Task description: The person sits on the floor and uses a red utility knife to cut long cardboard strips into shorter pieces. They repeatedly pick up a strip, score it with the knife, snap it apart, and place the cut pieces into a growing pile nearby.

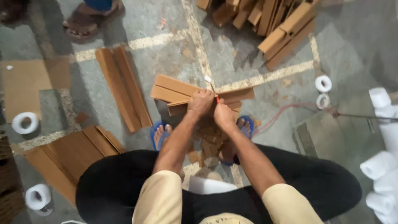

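I am squatting over a small stack of brown cardboard strips on the floor. My left hand grips a thin tool with a white tip and red shaft, held against the strips. My right hand is closed right beside it, fingers pressing on the top strip near the tool. Small cardboard offcuts lie between my feet in blue sandals.
More cardboard strips lie at left, lower left and in a pile at top right. White tape rolls and white paper rolls sit around. Another person's sandalled foot stands top left. A red hose runs right.
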